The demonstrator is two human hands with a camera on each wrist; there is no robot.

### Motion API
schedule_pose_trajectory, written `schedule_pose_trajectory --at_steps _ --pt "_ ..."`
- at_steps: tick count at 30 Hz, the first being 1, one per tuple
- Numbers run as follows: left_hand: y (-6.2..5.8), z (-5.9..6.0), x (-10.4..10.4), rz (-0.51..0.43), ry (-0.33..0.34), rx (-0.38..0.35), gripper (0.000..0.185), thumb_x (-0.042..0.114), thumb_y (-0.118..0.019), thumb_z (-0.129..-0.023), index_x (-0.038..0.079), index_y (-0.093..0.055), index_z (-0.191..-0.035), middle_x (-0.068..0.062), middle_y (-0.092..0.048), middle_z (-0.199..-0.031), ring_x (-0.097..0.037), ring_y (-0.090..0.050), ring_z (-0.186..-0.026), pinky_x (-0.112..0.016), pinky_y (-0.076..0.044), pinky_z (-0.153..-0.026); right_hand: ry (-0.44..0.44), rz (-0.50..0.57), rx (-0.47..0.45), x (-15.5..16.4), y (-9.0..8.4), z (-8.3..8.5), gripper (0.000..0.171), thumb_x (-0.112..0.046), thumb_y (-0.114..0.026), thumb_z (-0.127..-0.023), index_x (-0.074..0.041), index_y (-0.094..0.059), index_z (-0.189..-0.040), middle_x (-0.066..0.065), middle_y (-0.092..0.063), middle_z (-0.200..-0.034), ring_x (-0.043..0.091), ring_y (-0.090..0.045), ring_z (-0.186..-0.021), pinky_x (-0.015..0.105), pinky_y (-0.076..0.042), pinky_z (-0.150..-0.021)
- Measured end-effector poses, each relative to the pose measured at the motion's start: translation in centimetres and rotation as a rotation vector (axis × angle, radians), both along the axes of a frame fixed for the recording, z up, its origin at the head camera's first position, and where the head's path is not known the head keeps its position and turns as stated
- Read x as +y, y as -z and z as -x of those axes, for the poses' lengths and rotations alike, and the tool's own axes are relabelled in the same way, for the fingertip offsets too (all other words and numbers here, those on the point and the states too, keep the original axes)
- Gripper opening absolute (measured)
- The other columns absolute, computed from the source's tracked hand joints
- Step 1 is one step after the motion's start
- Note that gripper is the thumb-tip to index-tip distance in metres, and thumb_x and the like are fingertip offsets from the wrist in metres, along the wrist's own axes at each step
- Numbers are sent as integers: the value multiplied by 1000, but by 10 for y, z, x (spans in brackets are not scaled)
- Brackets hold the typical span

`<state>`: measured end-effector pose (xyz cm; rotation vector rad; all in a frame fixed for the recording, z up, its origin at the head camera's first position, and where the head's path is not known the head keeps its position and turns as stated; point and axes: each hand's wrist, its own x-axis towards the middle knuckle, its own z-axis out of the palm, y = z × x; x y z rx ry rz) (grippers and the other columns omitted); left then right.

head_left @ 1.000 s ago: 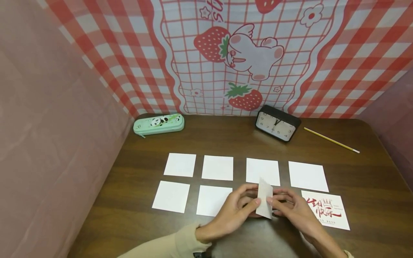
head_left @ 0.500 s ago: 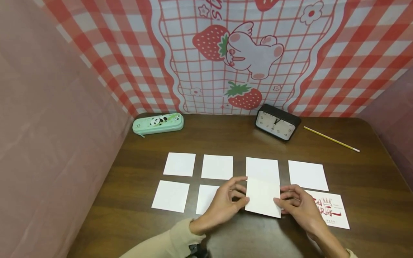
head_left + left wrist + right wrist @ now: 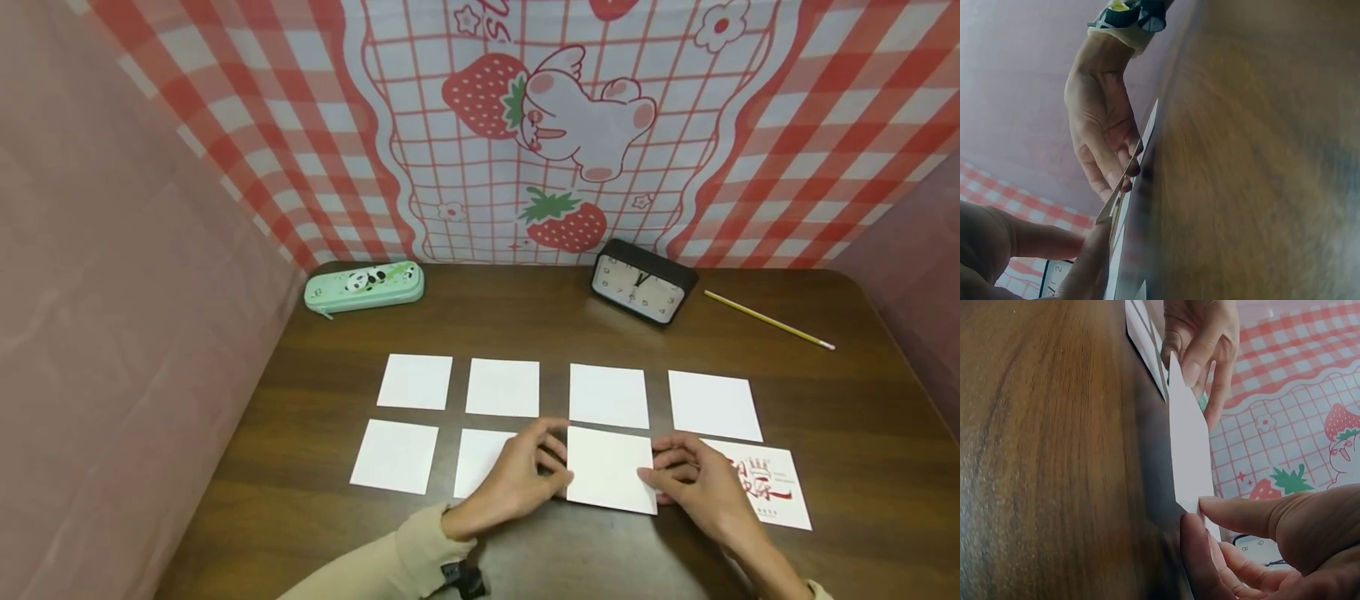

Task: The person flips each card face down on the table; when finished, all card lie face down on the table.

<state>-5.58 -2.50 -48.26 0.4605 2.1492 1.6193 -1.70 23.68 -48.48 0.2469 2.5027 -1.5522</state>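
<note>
Card (image 3: 609, 468) blank and white, low over the bench (image 3: 555, 321) between both hands, third place in the near row; from the wrist views, a little off the wood, tilted slightly. Left edge pinched by the left hand (image 3: 517, 483), thumb on top and fingers (image 3: 553, 439) curled toward the edge, wrist and beige sleeve (image 3: 390, 557) running back toward the body. Right edge pinched by the right hand (image 3: 697, 487), thumb over the corner, fingers bent under and beside it, forearm angled off to the lower right. Both hands closed on the same card, knuckles raised, palms facing each other across it.

Partly under the left hand, another blank card (image 3: 480, 460); further left of it, one more (image 3: 394, 455). Just beyond the fingertips, a far row of four blank cards (image 3: 607, 395), evenly spaced, well apart from one another. Beside the right hand, partly covered by it, a printed card (image 3: 776, 492) with red lettering.

Further off, past the far row: a black clock (image 3: 640, 286) leaning back, a yellow pencil (image 3: 768, 320) to the right of it, and far beyond the left hand a green case (image 3: 364, 287) with a panda on it.

Dark brown wood grain, rounded corners. Behind, a red-and-white checked cloth (image 3: 787, 133) with strawberries and a winged rabbit; pink walls (image 3: 112, 292) on both sides.
</note>
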Motion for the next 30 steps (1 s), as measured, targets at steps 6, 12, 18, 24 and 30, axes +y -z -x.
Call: schedule_pose_trajectory --at_steps 6,12,18,24,30 --pt "1 1 1 42 26 -19 62 -7 -74 -89 -2 -50 -146 -19 -67 -112 -5 -72 -78 -16 -59 -63 -7 -33 10 1 0 -1 44 -8 -83 -87 6 -60 -121 14 -72 -97 3 -69 -73 26 -64 -61" --pt "0 1 1 38 27 -76 63 -3 -75 -91 -4 -49 -148 -18 -67 -112 -3 -70 -75 -18 -61 -61 -2 -66 -9 2 0 0 44 -10 -84 -87 6 -62 -120 13 -71 -95 3 -69 -73 26 -63 -60" --pt "-1 0 0 58 56 -87 64 4 -75 -94 -6 -47 -150 -19 -68 -116 -2 -69 -74 -18 -61 -63 -3 -86 -23 3 -1 0 43 -13 -85 -87 6 -62 -119 11 -71 -92 4 -68 -71 26 -63 -59" --pt "-1 0 -2 88 66 -33 65 10 -77 -94 -7 -47 -149 -20 -67 -117 -8 -73 -78 -15 -59 -66 -13 -90 -19 4 -2 -2 43 -13 -84 -88 6 -62 -120 10 -73 -92 5 -70 -69 26 -62 -59" --pt "-4 1 -3 153 71 48 64 18 -80 -93 0 -52 -148 -16 -68 -115 -5 -71 -84 -14 -56 -75 -26 -101 1 9 -6 -3 42 -15 -82 -91 6 -64 -122 10 -73 -92 6 -71 -68 27 -63 -59"
